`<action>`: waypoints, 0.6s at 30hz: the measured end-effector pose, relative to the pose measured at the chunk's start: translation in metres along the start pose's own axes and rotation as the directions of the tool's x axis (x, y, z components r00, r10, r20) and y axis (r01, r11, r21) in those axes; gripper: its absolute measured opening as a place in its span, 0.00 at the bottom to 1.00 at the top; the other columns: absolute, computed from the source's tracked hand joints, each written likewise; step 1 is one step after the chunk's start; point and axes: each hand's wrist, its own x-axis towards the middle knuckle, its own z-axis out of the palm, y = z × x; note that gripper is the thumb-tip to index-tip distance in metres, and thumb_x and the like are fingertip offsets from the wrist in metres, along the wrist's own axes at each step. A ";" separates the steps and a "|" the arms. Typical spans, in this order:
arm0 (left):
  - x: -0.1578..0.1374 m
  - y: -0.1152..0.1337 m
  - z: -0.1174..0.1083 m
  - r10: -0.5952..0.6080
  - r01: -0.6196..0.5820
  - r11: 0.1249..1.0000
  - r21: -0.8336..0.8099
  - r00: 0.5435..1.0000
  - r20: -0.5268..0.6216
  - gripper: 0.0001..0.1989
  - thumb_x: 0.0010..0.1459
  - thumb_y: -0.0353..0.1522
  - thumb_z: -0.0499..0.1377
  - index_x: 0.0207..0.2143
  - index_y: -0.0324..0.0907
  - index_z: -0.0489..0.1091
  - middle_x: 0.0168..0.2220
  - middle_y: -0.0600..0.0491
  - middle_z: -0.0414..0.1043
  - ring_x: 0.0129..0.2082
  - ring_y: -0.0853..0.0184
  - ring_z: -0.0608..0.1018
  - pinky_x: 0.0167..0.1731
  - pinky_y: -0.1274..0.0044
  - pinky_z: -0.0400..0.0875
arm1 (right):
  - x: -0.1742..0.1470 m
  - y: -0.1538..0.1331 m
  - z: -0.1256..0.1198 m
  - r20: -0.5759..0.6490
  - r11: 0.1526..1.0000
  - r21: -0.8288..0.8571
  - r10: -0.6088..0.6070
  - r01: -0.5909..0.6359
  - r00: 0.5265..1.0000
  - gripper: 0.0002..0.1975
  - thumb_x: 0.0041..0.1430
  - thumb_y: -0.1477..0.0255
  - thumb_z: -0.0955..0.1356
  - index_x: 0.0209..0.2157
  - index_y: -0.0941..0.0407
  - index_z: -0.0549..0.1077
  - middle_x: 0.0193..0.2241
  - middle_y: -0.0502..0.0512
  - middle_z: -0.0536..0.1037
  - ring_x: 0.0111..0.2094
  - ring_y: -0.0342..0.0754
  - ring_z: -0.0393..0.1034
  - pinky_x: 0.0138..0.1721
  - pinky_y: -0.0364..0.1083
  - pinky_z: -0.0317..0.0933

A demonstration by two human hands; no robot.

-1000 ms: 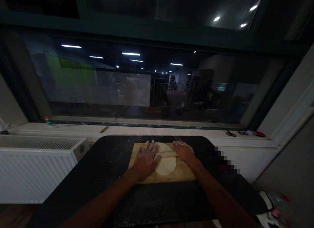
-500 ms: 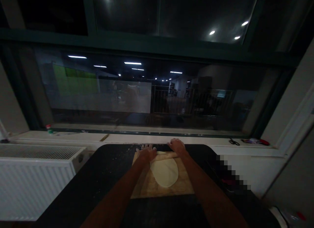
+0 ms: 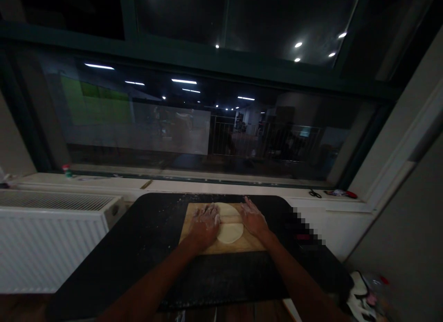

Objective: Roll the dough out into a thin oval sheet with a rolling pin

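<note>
A flat round of dough [image 3: 230, 234] lies on a wooden board [image 3: 247, 245] in the middle of the dark table. Across the dough's middle runs a thin rolling pin [image 3: 231, 219], its ends covered by my palms. My left hand [image 3: 205, 223], whitened with flour, lies over the left end with its fingers stretched forward. Over the right end rests my right hand [image 3: 254, 217], fingers extended and slightly raised rather than wrapped round the pin. Dough shows both beyond the pin and on its near side.
The black table [image 3: 145, 248] carries scattered flour on its left. A white radiator [image 3: 55, 243] stands to the left. On the windowsill are a small red-capped bottle [image 3: 67, 170] and scissors [image 3: 314, 193]. A bag [image 3: 360, 296] sits at lower right.
Both hands and the rolling pin have come nearer to me, from the dough's far edge to its middle. My fingers have straightened. The view has shifted slightly.
</note>
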 end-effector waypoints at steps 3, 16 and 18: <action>-0.026 0.002 -0.001 0.029 -0.032 0.998 -0.053 0.998 -0.054 0.26 0.74 0.33 0.45 0.70 0.48 0.65 0.71 0.48 0.66 0.70 0.52 0.69 0.71 0.51 0.58 | -0.039 -0.009 -0.004 -0.010 0.999 0.008 0.035 -0.035 0.999 0.30 0.75 0.67 0.52 0.64 0.63 0.73 0.69 0.67 0.69 0.72 0.54 0.60 0.74 0.53 0.53; -0.080 0.003 -0.014 0.169 -0.179 0.982 -0.061 0.976 -0.140 0.27 0.75 0.37 0.49 0.73 0.46 0.59 0.72 0.51 0.63 0.72 0.56 0.66 0.73 0.55 0.55 | -0.117 -0.016 0.009 -0.105 0.998 0.053 -0.024 0.030 0.994 0.30 0.73 0.60 0.54 0.73 0.43 0.60 0.71 0.47 0.64 0.73 0.54 0.56 0.76 0.62 0.53; -0.066 0.003 -0.014 0.146 -0.158 0.983 -0.096 0.982 -0.119 0.26 0.75 0.38 0.49 0.72 0.45 0.62 0.71 0.50 0.66 0.71 0.56 0.68 0.73 0.54 0.56 | -0.089 -0.010 0.002 -0.060 0.998 0.061 -0.029 0.032 0.998 0.30 0.74 0.61 0.53 0.70 0.51 0.67 0.71 0.54 0.66 0.73 0.54 0.56 0.76 0.60 0.52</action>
